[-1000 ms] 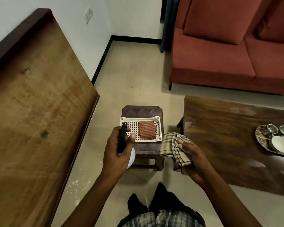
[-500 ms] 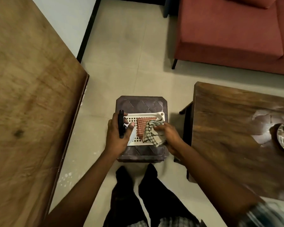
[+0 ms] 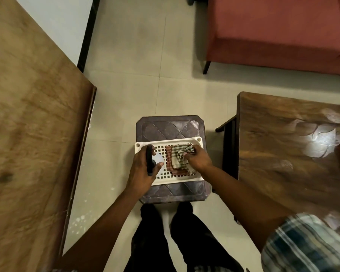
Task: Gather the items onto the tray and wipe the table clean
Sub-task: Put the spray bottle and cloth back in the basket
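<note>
Gripping bottle in left hand, fingers wrapped; right hand fingers curled on cloth, inside basket atop stool.

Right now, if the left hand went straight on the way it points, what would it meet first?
Likely the white basket, its far rim just ahead of the left hand gripping the spray bottle; height unclear, so it might pass over.

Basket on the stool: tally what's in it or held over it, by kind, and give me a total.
Cloths: 2, a checked cloth pinched by the right hand, lying on a folded red-brown cloth
Bottles: 1, a spray bottle gripped by the left hand over the basket
Total: 3
</note>
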Available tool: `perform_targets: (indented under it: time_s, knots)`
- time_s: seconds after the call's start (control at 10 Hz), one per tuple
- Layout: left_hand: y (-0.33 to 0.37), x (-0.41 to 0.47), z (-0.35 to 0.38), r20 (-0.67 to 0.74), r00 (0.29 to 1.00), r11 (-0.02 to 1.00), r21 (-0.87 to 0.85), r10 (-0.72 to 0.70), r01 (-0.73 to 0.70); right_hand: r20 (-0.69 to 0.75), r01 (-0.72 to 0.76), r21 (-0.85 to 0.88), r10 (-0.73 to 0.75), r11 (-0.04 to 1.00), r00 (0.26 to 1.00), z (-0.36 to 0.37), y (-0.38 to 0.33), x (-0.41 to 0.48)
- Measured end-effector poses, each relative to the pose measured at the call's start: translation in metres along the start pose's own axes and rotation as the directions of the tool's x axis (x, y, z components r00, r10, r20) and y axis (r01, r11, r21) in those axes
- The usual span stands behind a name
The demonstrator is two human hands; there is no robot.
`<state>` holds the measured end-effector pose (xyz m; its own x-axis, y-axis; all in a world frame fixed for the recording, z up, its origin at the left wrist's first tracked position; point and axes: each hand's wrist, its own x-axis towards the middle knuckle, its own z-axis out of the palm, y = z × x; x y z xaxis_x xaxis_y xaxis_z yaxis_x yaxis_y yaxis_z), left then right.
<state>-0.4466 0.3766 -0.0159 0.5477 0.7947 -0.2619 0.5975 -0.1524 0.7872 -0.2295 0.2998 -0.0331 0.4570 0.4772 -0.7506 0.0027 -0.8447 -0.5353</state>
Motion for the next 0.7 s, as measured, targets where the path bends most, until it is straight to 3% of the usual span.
perform_targets:
  time_s: [0.1,0.3,0.4,0.5,0.6,0.7]
  knots:
    - [-0.006,0.002,-0.003,0.054,0.999,0.999,0.049,0.0,-0.002,-0.049,0.102,-0.189,-0.113,0.977,0.992,-0.002,0.001,-0.011]
    - [-0.002,-0.009,-0.027,0.139,0.989,0.989,0.143,-0.048,0.028,-0.054,0.199,-0.222,-0.216,0.955,0.975,-0.006,-0.007,-0.045]
    - [0.017,-0.011,-0.063,0.024,1.0,0.979,0.202,0.016,-0.021,-0.097,0.293,-0.28,-0.33,0.914,0.939,-0.021,-0.029,-0.076]
    - [0.071,0.005,-0.11,-0.145,0.973,0.946,0.298,0.178,-0.129,-0.134,0.419,-0.368,-0.493,0.83,0.86,-0.046,-0.067,-0.106]
    - [0.13,0.02,-0.144,-0.227,0.925,0.916,0.338,0.304,-0.218,-0.2,0.493,-0.382,-0.591,0.781,0.781,-0.071,-0.111,-0.132]
    - [0.225,0.031,-0.189,-0.355,0.794,0.848,0.398,0.493,-0.348,-0.296,0.576,-0.44,-0.717,0.689,0.631,-0.109,-0.18,-0.182]
